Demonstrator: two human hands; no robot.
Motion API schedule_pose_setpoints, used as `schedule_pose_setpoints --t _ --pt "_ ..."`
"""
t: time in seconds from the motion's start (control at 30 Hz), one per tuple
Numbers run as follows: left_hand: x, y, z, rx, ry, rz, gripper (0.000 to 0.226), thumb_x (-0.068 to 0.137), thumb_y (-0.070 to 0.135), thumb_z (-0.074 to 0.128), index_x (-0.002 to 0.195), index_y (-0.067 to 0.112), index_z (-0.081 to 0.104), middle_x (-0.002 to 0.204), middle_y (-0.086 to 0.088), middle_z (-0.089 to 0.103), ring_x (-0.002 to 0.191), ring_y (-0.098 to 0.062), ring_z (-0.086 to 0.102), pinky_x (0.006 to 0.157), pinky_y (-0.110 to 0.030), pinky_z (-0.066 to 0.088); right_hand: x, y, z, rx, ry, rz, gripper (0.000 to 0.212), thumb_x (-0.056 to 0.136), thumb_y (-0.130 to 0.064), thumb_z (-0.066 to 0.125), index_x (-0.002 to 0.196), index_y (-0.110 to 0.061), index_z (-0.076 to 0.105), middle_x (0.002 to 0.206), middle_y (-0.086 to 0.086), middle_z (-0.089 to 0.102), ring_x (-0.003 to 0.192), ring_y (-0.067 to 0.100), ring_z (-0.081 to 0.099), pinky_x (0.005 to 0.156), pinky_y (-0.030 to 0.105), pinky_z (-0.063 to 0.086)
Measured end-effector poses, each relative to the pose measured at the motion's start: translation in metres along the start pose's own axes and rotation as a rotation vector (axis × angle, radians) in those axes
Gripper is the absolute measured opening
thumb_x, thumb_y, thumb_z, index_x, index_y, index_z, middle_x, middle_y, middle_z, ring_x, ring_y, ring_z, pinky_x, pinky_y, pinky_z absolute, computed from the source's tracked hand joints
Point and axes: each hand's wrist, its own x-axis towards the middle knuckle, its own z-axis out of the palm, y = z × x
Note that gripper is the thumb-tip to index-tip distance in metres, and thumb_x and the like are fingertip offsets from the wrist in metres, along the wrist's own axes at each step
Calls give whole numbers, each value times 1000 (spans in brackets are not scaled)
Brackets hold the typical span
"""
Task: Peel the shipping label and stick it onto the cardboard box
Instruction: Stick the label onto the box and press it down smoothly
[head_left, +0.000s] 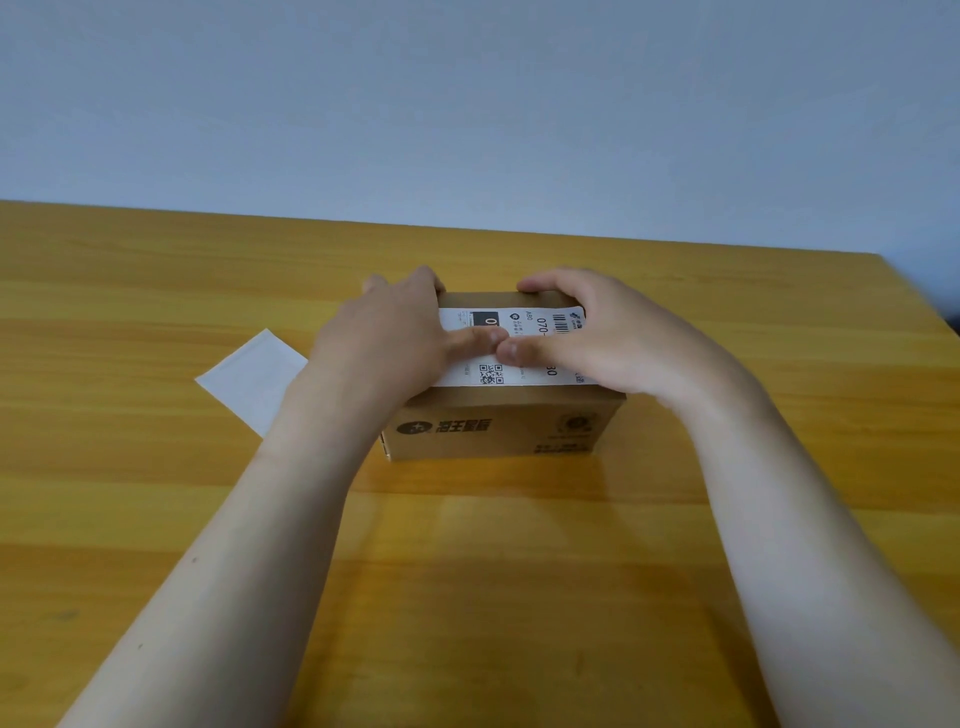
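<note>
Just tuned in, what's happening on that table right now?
A person is pressing a shipping label flat onto the top of a cardboard box, left hand and right hand on it, thumbs meeting mid-label. A white sheet, likely the peeled backing, lies on the wooden table left of the box.

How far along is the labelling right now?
Peeling looks done: the backing sheet lies on the table. The shipping label sits on the cardboard box. The left hand and right hand press it flat. Left: let go.
</note>
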Motion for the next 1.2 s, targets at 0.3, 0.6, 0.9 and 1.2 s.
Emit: schedule_pose_setpoints --t 0.3,0.6,0.9,1.2 --pt "0 1 1 44 28 9 64 82 76 60 112 21 50 103 -5 63 95 -31 61 71 -37 45 5 4 4 -16 57 19 69 68 -66 86 128 -39 65 120 -14 59 101 6 60 70 22 42" --pt "2 2 2 -9 48 4 48 85 73 60 93 26 56 82 4 63 78 -29 65 67 -35 46 15 15 8 57 148 14 44 71 -64 87 86 -26 72 77 -8 67 68 8 61 57 29 39" --pt "2 2 -3 -146 83 62 18 99 47 57 103 34 69 104 8 72 78 -18 69 71 -33 53 12 13 9 108 213 -20 40 85 -56 80 121 -39 74 124 -14 70 108 5 64 74 23 47" --pt "-1 10 -2 -178 27 133 57 93 51 65 145 29 57 139 3 62 124 -18 58 85 -28 40 10 11 2 118 55 51 98 81 -63 79 163 -35 33 152 -13 48 115 6 48 78 20 40"
